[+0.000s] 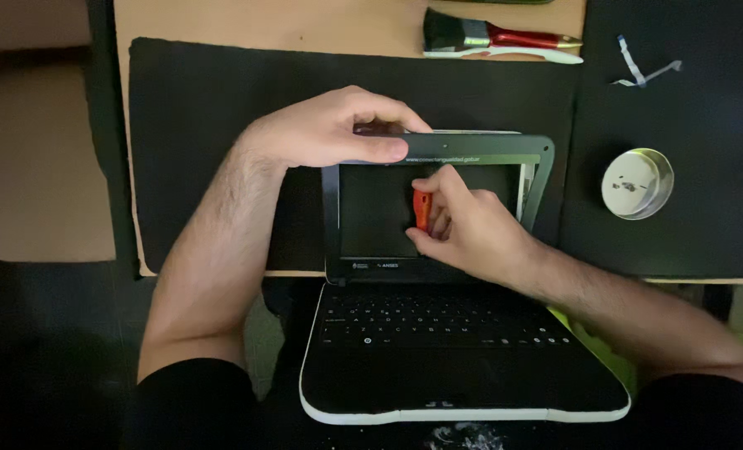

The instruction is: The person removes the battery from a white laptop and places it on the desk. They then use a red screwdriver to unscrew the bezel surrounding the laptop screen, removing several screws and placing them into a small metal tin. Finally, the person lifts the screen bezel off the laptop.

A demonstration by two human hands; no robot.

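On the small laptop, our left hand grips the screen bezel top, steadying it; right hand pinches an orange tool, probably prying the bezel.

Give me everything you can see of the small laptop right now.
The small laptop is open, dark with a white-edged base hanging over the near edge of the table. Its keyboard faces up; the screen is dark, framed by a grey-green bezel. The left hand grips the lid's top edge. The right hand holds an orange tool against the screen's front. The lid leans back over a black mat.
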